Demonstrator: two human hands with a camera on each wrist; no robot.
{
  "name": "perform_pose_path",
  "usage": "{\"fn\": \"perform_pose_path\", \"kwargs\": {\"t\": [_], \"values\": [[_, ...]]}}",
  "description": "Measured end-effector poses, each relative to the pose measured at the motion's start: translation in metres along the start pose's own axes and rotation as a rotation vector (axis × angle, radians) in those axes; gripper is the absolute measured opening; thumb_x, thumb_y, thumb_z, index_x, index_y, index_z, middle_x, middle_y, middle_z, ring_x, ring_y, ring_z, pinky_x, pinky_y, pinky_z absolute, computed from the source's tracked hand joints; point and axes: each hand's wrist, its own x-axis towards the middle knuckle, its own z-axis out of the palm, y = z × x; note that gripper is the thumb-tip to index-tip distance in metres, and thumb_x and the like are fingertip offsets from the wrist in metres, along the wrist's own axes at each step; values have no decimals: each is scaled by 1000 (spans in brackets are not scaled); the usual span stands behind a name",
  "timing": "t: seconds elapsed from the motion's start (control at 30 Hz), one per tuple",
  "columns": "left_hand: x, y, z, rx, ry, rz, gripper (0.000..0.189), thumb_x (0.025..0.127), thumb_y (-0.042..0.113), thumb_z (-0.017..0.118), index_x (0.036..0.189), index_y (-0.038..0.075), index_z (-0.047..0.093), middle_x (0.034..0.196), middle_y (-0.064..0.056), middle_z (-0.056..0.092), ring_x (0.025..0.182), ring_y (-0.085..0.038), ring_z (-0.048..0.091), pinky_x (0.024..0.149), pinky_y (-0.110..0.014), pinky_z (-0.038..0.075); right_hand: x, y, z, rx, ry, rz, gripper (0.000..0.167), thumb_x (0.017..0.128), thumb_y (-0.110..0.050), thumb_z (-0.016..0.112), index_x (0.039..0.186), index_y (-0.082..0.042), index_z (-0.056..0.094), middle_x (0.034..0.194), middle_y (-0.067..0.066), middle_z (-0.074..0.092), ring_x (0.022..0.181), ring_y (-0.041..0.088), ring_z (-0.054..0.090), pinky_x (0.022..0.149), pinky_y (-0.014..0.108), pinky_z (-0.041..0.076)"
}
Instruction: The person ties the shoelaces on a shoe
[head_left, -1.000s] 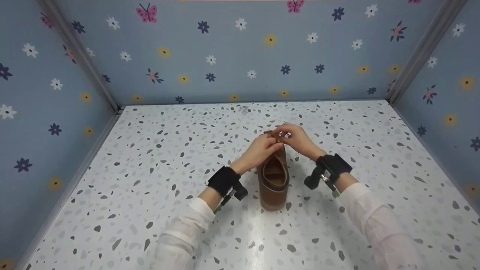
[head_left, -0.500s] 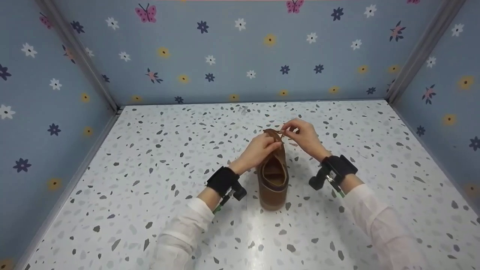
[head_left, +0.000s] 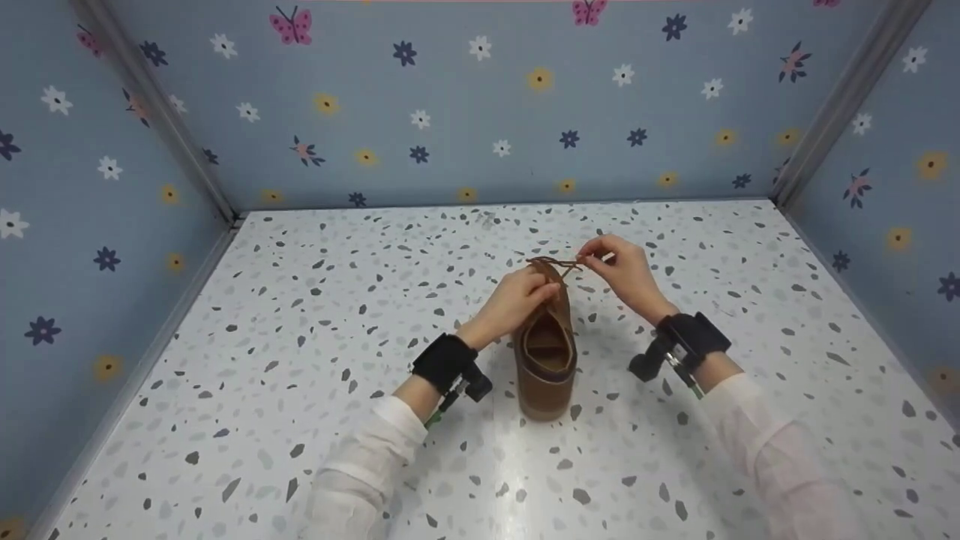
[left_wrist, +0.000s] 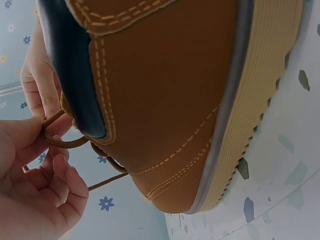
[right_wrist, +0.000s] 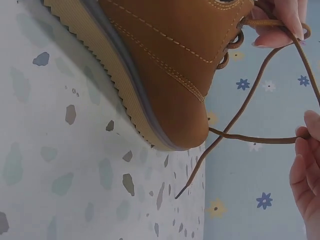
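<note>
A brown leather lace-up shoe [head_left: 546, 397], with a dark padded collar [left_wrist: 75, 70] and a ridged tan sole [left_wrist: 260, 85], stands on the table with its heel toward me. Over its lacing my left hand [head_left: 517, 298] pinches the brown shoelace [left_wrist: 67, 144] between thumb and fingers, where it bends into a small loop. To the right of the toe, my right hand [head_left: 621, 271] pinches a stretch of lace drawn out sideways from the shoe. One loose lace end [right_wrist: 184, 190] hangs past the toe in the right wrist view. The left hand hides much of the lacing from above.
The speckled white tabletop [head_left: 300, 390] spreads out around the shoe. Blue flower-patterned panels [head_left: 465, 97] enclose it at the back and both sides, with grey posts [head_left: 847, 105] at the corners. Each wrist wears a black strap [head_left: 446, 360] with a small camera.
My right hand has moved away to the right from the left hand, drawing the lace out with it. The left hand has stayed at the lacing, and the shoe has not moved.
</note>
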Motion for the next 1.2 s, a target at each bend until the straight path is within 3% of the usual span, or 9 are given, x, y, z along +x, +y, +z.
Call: {"fn": "perform_pose_path", "kwargs": {"t": [0.4, 0.67, 0.93, 1.2], "values": [[-1, -2, 0, -5, 5, 4, 25, 93, 19, 52, 78, 4, 66, 75, 0, 50, 69, -14, 47, 64, -26, 38, -5, 1, -11, 28, -27, 26, 6, 85, -6, 63, 90, -4, 65, 87, 3, 62, 76, 14, 56, 63, 24, 44], [-3, -2, -1, 0, 10, -21, 29, 94, 21, 51, 72, 4, 60, 70, 0, 46, 64, -14, 44, 60, -26, 36, -5, -2, -23, 82, -117, 105, 10, 84, -12, 65, 90, -4, 68, 82, 6, 63, 69, 22, 56, 59, 25, 44], [-4, -3, 0, -5, 24, -41, 26, 93, 20, 52, 75, 4, 62, 72, 0, 50, 65, -13, 45, 60, -26, 38, -7, -42, -38, 67, -185, 132, 11, 84, -1, 63, 90, 8, 65, 82, 17, 61, 66, 24, 53, 58, 22, 41], [-3, -5, 0, -17, 36, -35, 26, 93, 19, 52, 73, 4, 60, 70, 0, 49, 63, -12, 45, 59, -26, 38, -7, -40, -41, 83, -200, 142, 13, 86, -4, 62, 91, 6, 65, 83, 15, 62, 68, 28, 54, 58, 21, 42]]}}
